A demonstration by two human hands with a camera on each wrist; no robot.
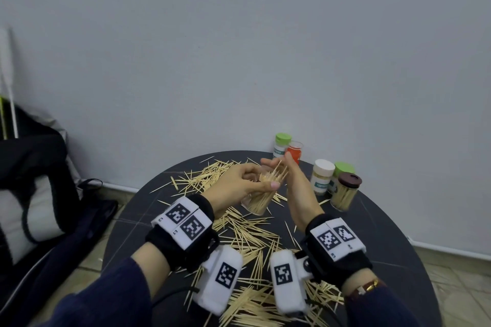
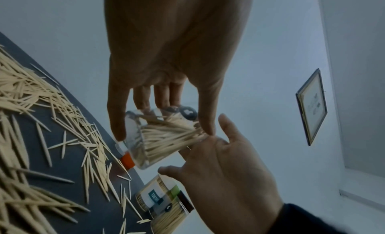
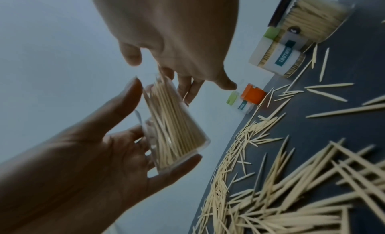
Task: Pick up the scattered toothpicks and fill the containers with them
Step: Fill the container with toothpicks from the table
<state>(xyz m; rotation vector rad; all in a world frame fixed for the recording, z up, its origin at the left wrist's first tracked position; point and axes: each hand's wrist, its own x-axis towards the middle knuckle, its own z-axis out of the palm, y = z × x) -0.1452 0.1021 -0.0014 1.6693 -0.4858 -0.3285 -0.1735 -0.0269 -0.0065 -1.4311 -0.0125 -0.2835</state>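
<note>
- toothpicks, pale thin wooden sticks (image 1: 247, 233), lie scattered over most of the round dark table (image 1: 385, 233), so the bulk is left.
- left hand (image 1: 233, 180) grips a clear plastic container (image 1: 259, 199), tilted above the table, about full, sticks poking from its mouth.
- right hand (image 1: 297, 183) is wide, straight fingers against those tips.
- capped jars (image 1: 345, 191) by the far edge look filled.
- an orange-labelled jar (image 1: 294, 152) stands uncapped; how full, i cannot tell.

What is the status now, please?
Left hand grips clear container, nearly full. Right hand open at its mouth. Toothpicks scattered on table.
</note>
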